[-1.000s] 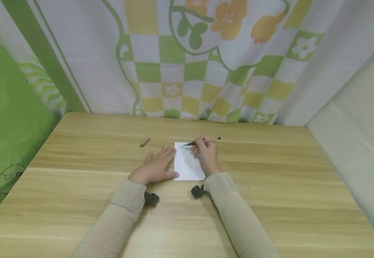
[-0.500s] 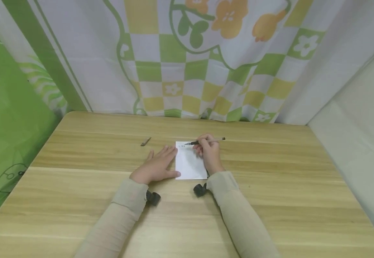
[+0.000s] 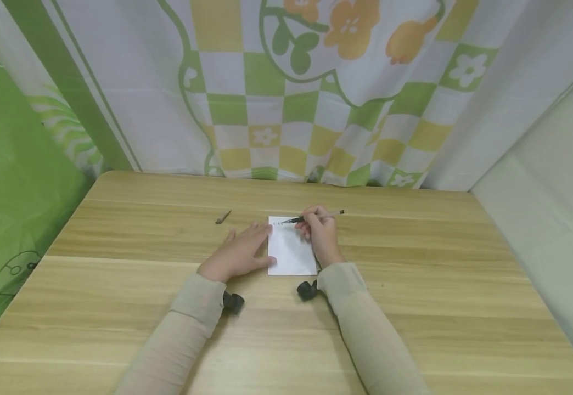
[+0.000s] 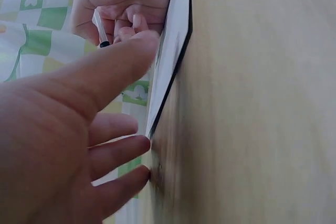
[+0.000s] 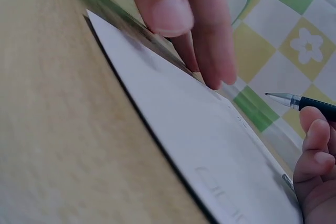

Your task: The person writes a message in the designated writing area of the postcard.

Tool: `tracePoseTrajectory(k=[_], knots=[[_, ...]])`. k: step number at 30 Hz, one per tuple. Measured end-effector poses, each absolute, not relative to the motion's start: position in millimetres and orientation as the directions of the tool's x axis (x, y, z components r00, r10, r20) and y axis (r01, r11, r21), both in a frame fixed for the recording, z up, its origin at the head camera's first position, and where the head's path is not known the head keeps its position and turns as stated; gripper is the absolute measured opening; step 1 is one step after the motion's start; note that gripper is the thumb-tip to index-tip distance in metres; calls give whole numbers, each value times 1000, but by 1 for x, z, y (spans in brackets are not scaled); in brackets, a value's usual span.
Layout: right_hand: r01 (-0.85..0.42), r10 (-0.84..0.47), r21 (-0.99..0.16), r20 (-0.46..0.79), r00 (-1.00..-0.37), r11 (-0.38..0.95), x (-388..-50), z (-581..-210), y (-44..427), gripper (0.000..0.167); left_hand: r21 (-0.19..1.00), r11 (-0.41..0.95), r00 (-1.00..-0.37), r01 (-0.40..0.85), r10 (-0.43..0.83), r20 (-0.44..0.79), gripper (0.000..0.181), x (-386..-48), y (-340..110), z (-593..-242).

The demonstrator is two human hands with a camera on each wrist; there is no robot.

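Note:
A small white notepad with a dark underside lies on the wooden table; short dark marks run along its top left. My right hand pinches a black-tipped gel pen over the pad's top. In the right wrist view the nib looks clear of the paper. My left hand lies at the pad's left edge, fingers spread and fairly straight. Seen from the left wrist, its thumb hovers over the pad's side and the other fingers reach its edge. Left of the pad lies a small dark pen cap.
Black wrist camera mounts sit under both sleeves, close to the tabletop. A patterned curtain hangs along the table's back edge. To the left is a green cloth, to the right a pale wall.
My right hand and the pen have shifted slightly right, and more marks show on the pad. My left thumb has lifted and moved a little up along the pad's edge.

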State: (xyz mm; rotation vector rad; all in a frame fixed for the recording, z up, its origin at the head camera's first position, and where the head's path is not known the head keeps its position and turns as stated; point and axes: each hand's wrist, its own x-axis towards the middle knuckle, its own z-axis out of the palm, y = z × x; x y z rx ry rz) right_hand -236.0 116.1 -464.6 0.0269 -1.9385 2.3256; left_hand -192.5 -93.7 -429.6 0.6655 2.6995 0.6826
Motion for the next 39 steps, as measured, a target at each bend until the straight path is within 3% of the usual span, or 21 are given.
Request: tracePoseTrajectory(k=[8,14,25,39], knots=[[-85,64,-978,74,-995,-191,-238,-465,117,12,534,754,-913,383,395,98,46,-196,-96,-425],[-81,56,-977,72,-996,-198,-238,-465,115,12,563,751,-939,345,287,192,34,-199,-104,-418],[-71,50,-978,63,-997,-195,-239,-465,115,13,702,685,-975,196,58,216,30,-210,-139,-429],[-86,50,-977,77,-996,-196,-239,-466,116,14,624,771,-990,131,73,118,32,-217,-151,-433]])
